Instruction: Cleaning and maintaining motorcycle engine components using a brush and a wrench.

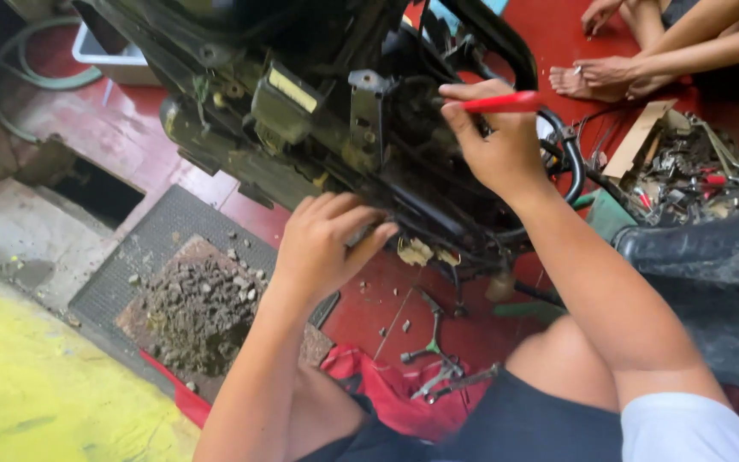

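**Two hands at work on the underside of a motorbike**

Seen from above, a person crouches on a red floor (369,316) beside a black, grimy motorbike frame (318,111) that fills the top of the view. The right hand (493,141) is closed around a red-handled tool (502,103), gripped between thumb and fingers, with its hidden tip reaching left into the machinery. The left hand (327,244) is lower, fingers curled against the bottom edge of the frame; whether it grips anything there cannot be told.

Below the left hand lies a dark mat (147,248) with a heap of dirt and gravel (198,308) on it. A red cloth (387,385) rests by the person's knees, with metal hand tools (438,359) on and beside it. At the upper right, an open cardboard box of mixed tools (686,167) sits on the floor, and beyond it another person's bare foot (579,81) and arms are visible, well apart from the work.
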